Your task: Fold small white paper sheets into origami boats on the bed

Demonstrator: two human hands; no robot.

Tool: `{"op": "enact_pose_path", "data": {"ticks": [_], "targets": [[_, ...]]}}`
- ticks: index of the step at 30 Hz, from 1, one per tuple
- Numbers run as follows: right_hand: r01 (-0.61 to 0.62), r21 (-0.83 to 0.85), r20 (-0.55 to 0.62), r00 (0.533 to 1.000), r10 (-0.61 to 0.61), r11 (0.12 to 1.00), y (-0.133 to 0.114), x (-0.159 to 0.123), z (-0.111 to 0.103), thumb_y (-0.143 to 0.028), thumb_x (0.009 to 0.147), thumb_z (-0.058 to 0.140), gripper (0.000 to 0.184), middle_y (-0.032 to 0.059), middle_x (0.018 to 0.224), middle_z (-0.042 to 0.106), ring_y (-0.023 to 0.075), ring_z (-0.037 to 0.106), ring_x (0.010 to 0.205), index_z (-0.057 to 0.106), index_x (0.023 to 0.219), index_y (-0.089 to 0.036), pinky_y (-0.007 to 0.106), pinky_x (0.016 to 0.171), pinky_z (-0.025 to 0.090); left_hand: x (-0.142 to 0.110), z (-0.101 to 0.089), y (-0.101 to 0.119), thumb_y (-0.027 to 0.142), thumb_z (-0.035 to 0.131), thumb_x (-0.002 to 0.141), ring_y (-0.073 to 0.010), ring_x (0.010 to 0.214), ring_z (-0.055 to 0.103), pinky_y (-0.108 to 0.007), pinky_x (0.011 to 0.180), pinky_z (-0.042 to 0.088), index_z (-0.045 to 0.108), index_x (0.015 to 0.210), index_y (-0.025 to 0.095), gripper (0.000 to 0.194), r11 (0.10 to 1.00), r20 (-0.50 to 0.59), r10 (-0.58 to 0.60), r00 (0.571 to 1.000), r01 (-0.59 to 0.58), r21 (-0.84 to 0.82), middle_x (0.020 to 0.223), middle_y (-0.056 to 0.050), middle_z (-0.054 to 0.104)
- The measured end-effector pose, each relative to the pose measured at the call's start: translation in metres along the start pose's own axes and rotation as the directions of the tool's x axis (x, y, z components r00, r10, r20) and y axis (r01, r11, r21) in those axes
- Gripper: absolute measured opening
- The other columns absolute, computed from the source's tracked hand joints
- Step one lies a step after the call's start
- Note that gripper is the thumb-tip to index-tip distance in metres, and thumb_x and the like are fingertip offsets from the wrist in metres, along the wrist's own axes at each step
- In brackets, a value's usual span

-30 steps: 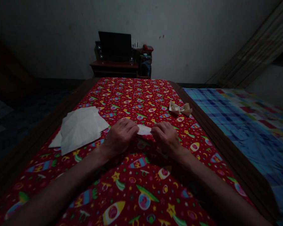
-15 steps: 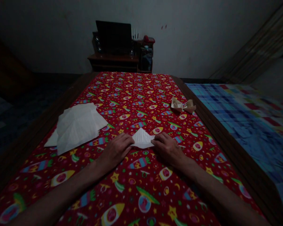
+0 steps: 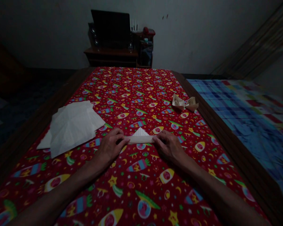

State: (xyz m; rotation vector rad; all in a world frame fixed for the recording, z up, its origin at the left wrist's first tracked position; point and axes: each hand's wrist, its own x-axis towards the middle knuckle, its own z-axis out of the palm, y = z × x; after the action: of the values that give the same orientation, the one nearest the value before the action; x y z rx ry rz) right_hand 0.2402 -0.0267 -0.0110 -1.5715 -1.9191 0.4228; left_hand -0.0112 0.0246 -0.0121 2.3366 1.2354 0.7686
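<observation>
A small folded sheet of paper lies on the red patterned tablecloth in front of me. Its near edge is turned up as a flat strip, and a lined triangular peak points away from me behind that strip. My left hand pinches the strip's left end between thumb and fingers. At the right end, my right hand grips the strip in the same way. The fingertips partly cover both ends of the paper.
To the left is a stack of pale paper sheets. Folded paper pieces stand near the right table edge. Beyond the tablecloth are a dark monitor on a wooden desk and a red telephone. A checked cloth surface lies right.
The near edge of the paper has been folded up into a straight strip over the base of the triangle. My left hand has shifted slightly left, and the view has tilted slightly.
</observation>
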Motion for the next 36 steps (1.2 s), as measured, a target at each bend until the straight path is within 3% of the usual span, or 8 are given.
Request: {"op": "enact_pose_path", "data": {"ticks": [8,16,19,21,24,28,32,36], "targets": [[0.004,-0.187,0.008,1.000,-0.003,0.982,-0.002,0.003,0.001,-0.031,0.087,0.052,0.021,0.0023,0.071,0.057,0.0137,0.052,0.064,0.059,0.073,-0.017,0.024,0.058,0.034,0.003,-0.005,0.001,0.033,0.060,0.079,-0.0155,0.077,0.054,-0.027,0.065,0.044,0.060,0.061,0.017,0.025,0.998,0.018,-0.056,0.998,0.055,0.019,0.084,-0.002,0.055],[0.031,-0.224,0.016,0.999,-0.028,0.974,0.000,0.003,0.003,-0.030,0.089,0.050,0.022,0.0018,0.071,0.055,0.0136,0.050,0.064,0.056,0.072,-0.017,0.025,0.058,0.032,0.003,0.002,0.000,0.030,0.054,0.084,-0.0172,0.078,0.054,-0.030,0.069,0.045,0.053,0.069,0.017,0.020,0.987,0.030,0.004,1.000,-0.009,0.159,0.085,-0.003,0.053],[0.035,-0.217,-0.001,0.999,-0.036,0.976,0.001,0.003,0.004,-0.031,0.088,0.051,0.022,0.0017,0.070,0.055,0.0134,0.050,0.063,0.056,0.072,-0.017,0.024,0.058,0.032,0.002,0.000,0.003,0.028,0.053,0.085,-0.0196,0.084,0.055,-0.033,0.072,0.047,0.056,0.087,0.017,0.012,0.981,0.009,0.045,0.999,-0.046,0.189,0.091,-0.005,0.054],[0.035,-0.219,-0.004,0.999,-0.037,0.975,0.001,0.003,0.004,-0.031,0.088,0.051,0.022,0.0018,0.070,0.056,0.0136,0.050,0.063,0.056,0.071,-0.017,0.025,0.058,0.032,0.001,-0.003,0.010,0.023,0.051,0.087,-0.0236,0.101,0.053,-0.039,0.084,0.046,0.054,0.110,0.019,0.023,0.958,-0.002,0.127,0.992,-0.122,0.261,0.111,-0.009,0.055],[0.033,-0.220,0.002,0.999,-0.033,0.975,0.000,0.004,0.003,-0.031,0.088,0.051,0.023,0.0019,0.070,0.055,0.0137,0.050,0.063,0.055,0.070,-0.017,0.025,0.058,0.033,0.001,-0.005,0.020,0.016,0.045,0.090,-0.0270,0.129,0.035,-0.054,0.105,0.027,0.045,0.129,0.028,0.040,0.849,0.191,0.323,0.927,-0.373,0.374,0.139,-0.006,0.044],[0.032,-0.211,0.006,0.999,-0.032,0.977,-0.002,0.004,0.003,-0.031,0.088,0.050,0.024,0.0019,0.070,0.055,0.0136,0.050,0.063,0.055,0.069,-0.018,0.025,0.058,0.033,0.001,-0.003,0.025,0.010,0.036,0.090,-0.0210,0.138,0.024,-0.049,0.113,0.017,0.040,0.135,0.023,0.047,0.761,0.397,0.433,0.809,-0.564,0.321,0.142,-0.003,0.042],[0.036,-0.217,-0.008,0.999,-0.038,0.975,-0.002,0.003,0.004,-0.031,0.088,0.050,0.023,0.0021,0.070,0.055,0.0137,0.050,0.063,0.055,0.070,-0.018,0.025,0.058,0.034,-0.004,0.004,0.027,0.007,0.034,0.088,-0.0202,0.140,0.019,-0.042,0.114,0.022,0.036,0.138,0.014,0.051,0.780,0.412,0.410,0.813,-0.548,0.304,0.147,-0.008,0.035],[0.036,-0.223,-0.020,0.999,-0.041,0.974,-0.001,0.003,0.004,-0.031,0.088,0.051,0.024,0.0018,0.069,0.055,0.0133,0.049,0.061,0.054,0.068,-0.018,0.025,0.056,0.033,-0.015,0.017,0.030,0.000,0.036,0.080,-0.0207,0.139,0.022,-0.041,0.113,0.027,0.034,0.138,0.010,0.059,0.841,0.372,0.347,0.861,-0.461,0.283,0.147,-0.012,0.034]]}}
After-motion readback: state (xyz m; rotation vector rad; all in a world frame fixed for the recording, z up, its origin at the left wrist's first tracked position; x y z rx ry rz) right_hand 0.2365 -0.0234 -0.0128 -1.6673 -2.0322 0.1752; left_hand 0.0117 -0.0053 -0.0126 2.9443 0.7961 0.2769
